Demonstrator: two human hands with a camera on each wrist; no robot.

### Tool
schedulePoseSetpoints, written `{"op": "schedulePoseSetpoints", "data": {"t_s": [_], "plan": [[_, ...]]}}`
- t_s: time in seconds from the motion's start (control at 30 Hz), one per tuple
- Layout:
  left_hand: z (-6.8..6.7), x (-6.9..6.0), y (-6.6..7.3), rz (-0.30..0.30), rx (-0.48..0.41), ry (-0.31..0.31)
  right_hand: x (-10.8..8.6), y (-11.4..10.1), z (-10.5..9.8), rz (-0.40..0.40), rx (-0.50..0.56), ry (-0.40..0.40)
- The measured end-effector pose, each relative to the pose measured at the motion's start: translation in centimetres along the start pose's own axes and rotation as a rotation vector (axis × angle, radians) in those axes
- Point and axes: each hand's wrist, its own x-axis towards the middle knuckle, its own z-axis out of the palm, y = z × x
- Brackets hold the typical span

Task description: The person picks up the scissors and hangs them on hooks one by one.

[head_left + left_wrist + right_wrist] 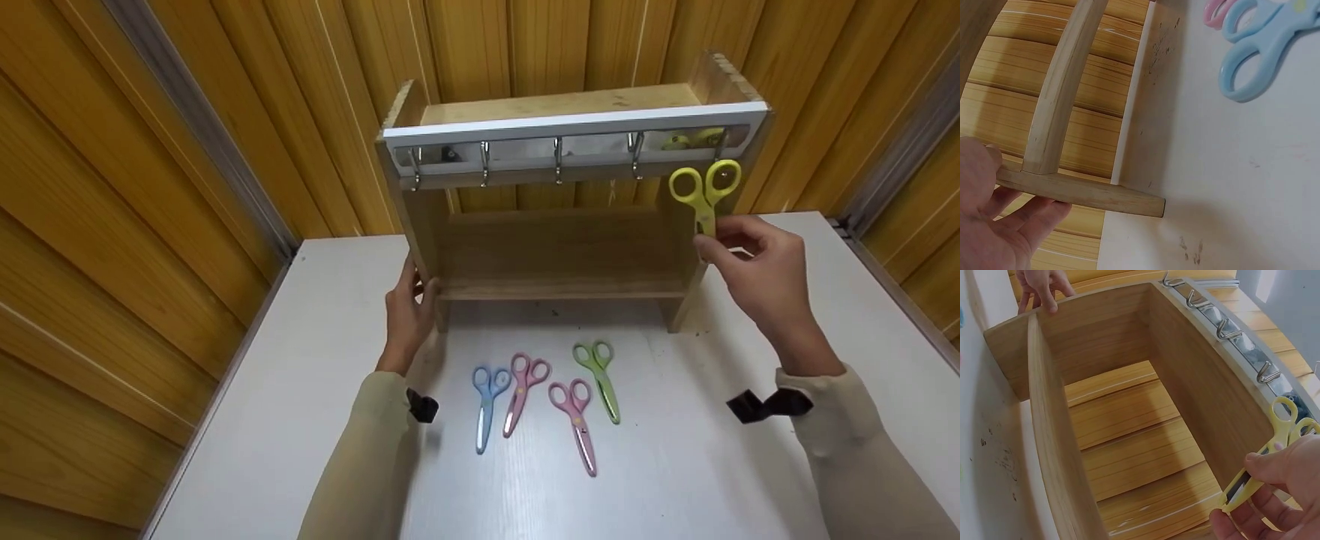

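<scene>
Yellow scissors (705, 196) are pinched by the blades in my right hand (765, 266), handles upward. Their right finger loop overlaps the rightmost hook of the hook rail (592, 159); I cannot tell if the hook passes through it. In the right wrist view, thumb and fingers grip the yellow scissors (1280, 430) beside the rail's end. My left hand (409, 311) holds the left side panel of the wooden shelf (562, 292) low down, thumb in front. The left wrist view shows that hand's fingers (1044, 216) against the panel's edge.
Blue scissors (486, 405), pink scissors (520, 394), a second pink pair (577, 420) and green scissors (602, 379) lie on the white table (660, 465) before the shelf. Other hooks on the rail hold nothing. A wood-plank wall (510, 45) stands behind.
</scene>
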Motion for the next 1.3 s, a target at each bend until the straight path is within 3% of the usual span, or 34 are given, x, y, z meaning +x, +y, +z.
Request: {"op": "schedulePoseSetpoints", "data": {"t_s": [0.33, 1.07, 1.3], "plan": [[0.0, 0.1, 0.0, 0.035, -0.02, 0.001, 0.7, 0.3, 0.5, 0.051, 0.008, -0.001], [0.3, 0.2, 0.0, -0.038, 0.014, -0.018, 0.4, 1.3, 1.1, 0.008, -0.009, 0.07], [0.3, 0.3, -0.2, -0.003, 0.005, -0.008, 0.0, 1.6, 1.2, -0.009, -0.05, 0.096]]}}
